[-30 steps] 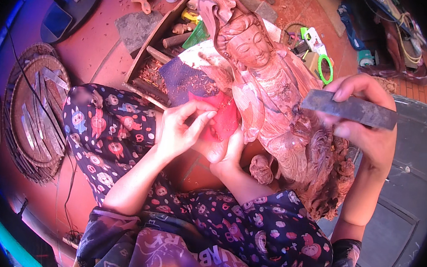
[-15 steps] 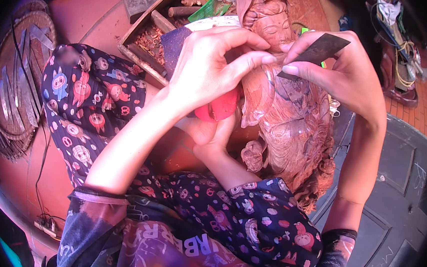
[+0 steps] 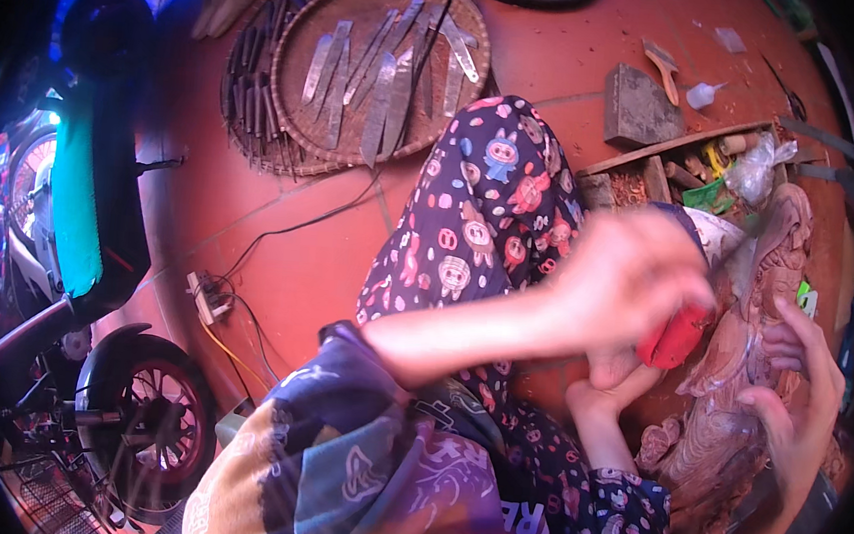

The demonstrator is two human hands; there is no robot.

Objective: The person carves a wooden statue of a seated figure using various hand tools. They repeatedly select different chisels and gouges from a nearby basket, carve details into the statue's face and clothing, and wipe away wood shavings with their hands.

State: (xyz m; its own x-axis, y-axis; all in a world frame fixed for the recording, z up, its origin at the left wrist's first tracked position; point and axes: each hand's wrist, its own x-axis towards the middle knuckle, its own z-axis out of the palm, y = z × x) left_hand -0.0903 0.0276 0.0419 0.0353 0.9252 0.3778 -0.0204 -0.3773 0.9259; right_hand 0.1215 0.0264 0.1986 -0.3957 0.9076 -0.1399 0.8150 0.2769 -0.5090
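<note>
Up close, over the lap, the bare left hand (image 3: 637, 274) is smeared by blur, and whether its fingers are closed on anything cannot be told; in view, its fingertips are overlapped with the bright red, soft-looking piece (image 3: 677, 339), its kind uncertain, seen just beside the bare feet (image 3: 599, 406). Out to the right, the bare right hand (image 3: 803, 392) is held with fingers spread and thumb parted, nothing seen in its grip, in front of the reddish-brown carved wooden statue (image 3: 725, 426). For clean handling here, the left hand is probably best slowed before any pinch is taken on the red piece, and the carving is better steadied by a broad palm than pressed at its thin folds; room should be kept between knuckles and wood. Hidden matters next: whether the statue is touched by the right hand cannot be made out, its front is partly covered by those fingers, and its base is lost toward the dark rim. Farther off, the contents of the low wooden box (image 3: 687, 150) are jumbled and partly masked, while the grey metal strips (image 3: 380, 113) in the round woven brown tray (image 3: 292, 106) are overlapped, so no count is offered.
</note>
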